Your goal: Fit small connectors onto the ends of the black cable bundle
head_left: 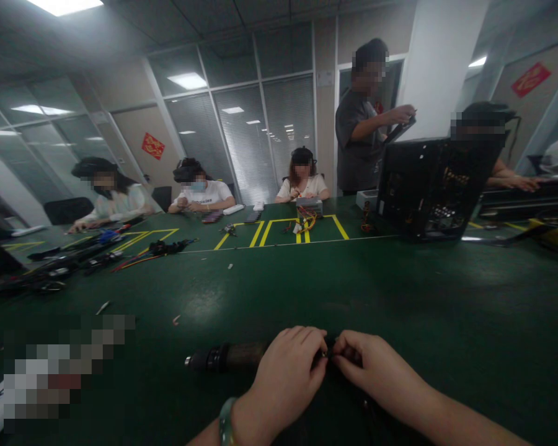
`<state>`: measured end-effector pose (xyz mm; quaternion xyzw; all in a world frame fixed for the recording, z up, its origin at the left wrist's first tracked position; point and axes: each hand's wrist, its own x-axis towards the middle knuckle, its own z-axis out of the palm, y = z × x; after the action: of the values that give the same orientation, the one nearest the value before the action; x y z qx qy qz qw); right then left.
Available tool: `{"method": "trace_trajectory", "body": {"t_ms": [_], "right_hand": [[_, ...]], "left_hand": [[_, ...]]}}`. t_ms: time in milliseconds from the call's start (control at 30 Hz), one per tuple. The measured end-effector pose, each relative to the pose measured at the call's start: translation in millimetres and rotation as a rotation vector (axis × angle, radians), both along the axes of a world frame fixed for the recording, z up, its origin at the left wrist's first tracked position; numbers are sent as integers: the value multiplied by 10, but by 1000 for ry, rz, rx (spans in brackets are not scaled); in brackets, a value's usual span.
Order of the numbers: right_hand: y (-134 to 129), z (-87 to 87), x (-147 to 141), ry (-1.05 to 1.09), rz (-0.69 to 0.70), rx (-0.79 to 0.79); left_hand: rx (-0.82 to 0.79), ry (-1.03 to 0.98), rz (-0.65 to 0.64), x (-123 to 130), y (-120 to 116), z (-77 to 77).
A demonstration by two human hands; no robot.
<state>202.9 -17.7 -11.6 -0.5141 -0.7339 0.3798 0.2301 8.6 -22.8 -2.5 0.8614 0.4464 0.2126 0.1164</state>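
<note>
My left hand (288, 370), with a green bangle (226, 421) at its wrist, is closed in a pinch near the table's front. Facing it, my right hand (371, 362) is pinched as well, its fingertips almost meeting the left ones. Between the fingertips is something small and dark with a bright speck, too small to name. A dark cylindrical tool (225, 358) with a silver tip lies on the table, its right end hidden behind my left hand. Below my right hand, a dark shape like a cable is hard to make out.
The green table (260, 285) bears a black computer case (428, 189) at the back right. Black parts and cables (88, 251) lie at left, and a power supply (309, 206) with coloured wires farther back. Several people sit or stand around the far side. A blurred-out patch covers the lower left.
</note>
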Motion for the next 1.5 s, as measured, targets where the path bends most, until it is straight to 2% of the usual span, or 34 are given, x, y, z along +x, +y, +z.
{"method": "trace_trajectory", "body": {"t_ms": [433,600,867,1500], "right_hand": [[49,-93,2,6,-30,56],[97,-66,10,29,-23,56],[46,-64,13,80,2,25],[36,-59,5,18,-17,41]], "left_hand": [[17,-2,42,39,34,-60],[34,25,95,71,53,-76],[22,-17,20,22,23,-40],[41,-13,11,21,26,-41]]}}
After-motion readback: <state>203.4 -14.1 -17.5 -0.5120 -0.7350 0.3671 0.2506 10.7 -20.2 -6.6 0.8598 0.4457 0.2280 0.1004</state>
